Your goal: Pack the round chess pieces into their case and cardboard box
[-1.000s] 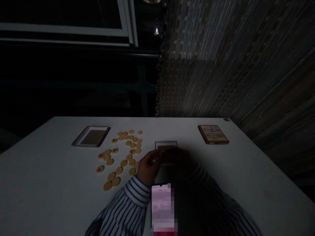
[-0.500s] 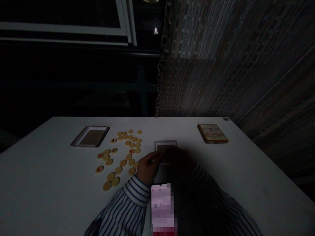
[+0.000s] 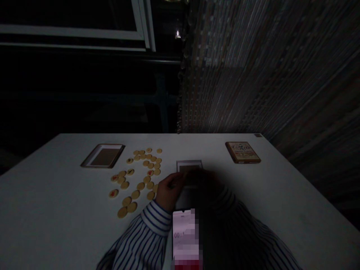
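Note:
My left hand (image 3: pixel 168 191) is closed, thumb and fingers pinched together over the near side of a small white-rimmed tray (image 3: pixel 189 162) with a brown bottom. What sits in the pinch, if anything, is too dark to name. Against its fingertips comes my right hand (image 3: pixel 208 182), in deep shadow, so its fingers hardly show. Left of both hands lie several round wooden xiangqi pieces (image 3: pixel 140 186), mostly blank side up, a few showing red or black characters. Just below the hands a phone (image 3: pixel 183 228) lies with its screen lit and timer digits on it.
An open shallow box part (image 3: pixel 89 159) with a pale inside lies at the far left of the white table (image 3: pixel 56 210). On the far right rests a box with a printed cover (image 3: pixel 243 152). Behind the table hangs a bead curtain (image 3: pixel 225 75).
The fingertips of both hands have shifted slightly together, and a small pale spot between them no longer shows. The pieces, boxes and phone stay where they were.

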Action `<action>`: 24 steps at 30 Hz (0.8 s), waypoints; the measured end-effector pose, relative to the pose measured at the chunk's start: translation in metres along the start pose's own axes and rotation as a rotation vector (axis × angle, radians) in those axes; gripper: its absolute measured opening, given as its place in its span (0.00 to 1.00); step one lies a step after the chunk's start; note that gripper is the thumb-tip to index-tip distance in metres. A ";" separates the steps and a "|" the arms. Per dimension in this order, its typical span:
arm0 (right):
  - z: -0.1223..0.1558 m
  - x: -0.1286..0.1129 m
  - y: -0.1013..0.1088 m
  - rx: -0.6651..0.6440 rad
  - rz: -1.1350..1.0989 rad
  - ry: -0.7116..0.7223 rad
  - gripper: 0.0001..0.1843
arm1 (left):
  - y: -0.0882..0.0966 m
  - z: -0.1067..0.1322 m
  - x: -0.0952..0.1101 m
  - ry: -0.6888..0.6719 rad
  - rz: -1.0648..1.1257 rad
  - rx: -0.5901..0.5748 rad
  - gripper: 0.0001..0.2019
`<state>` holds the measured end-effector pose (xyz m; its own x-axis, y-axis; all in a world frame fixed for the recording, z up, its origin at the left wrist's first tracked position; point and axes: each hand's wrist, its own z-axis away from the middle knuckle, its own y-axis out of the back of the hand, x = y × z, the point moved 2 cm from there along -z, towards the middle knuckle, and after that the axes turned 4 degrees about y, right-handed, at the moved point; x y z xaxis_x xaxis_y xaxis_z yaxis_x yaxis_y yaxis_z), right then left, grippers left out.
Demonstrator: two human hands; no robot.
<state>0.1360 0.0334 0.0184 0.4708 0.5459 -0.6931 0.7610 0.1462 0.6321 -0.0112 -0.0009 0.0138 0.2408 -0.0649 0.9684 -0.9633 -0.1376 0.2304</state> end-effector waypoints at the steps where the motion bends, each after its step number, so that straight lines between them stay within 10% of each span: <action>1: 0.000 -0.001 0.000 -0.002 -0.005 0.008 0.14 | 0.000 0.000 -0.001 0.000 -0.007 0.010 0.11; 24: 0.001 -0.006 -0.003 0.068 0.195 0.379 0.10 | 0.002 -0.002 -0.009 0.092 0.071 0.044 0.12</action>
<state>0.1315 0.0293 0.0206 0.4211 0.8245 -0.3780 0.7074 -0.0377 0.7058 -0.0160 0.0013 0.0055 0.1584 0.0146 0.9873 -0.9709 -0.1796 0.1584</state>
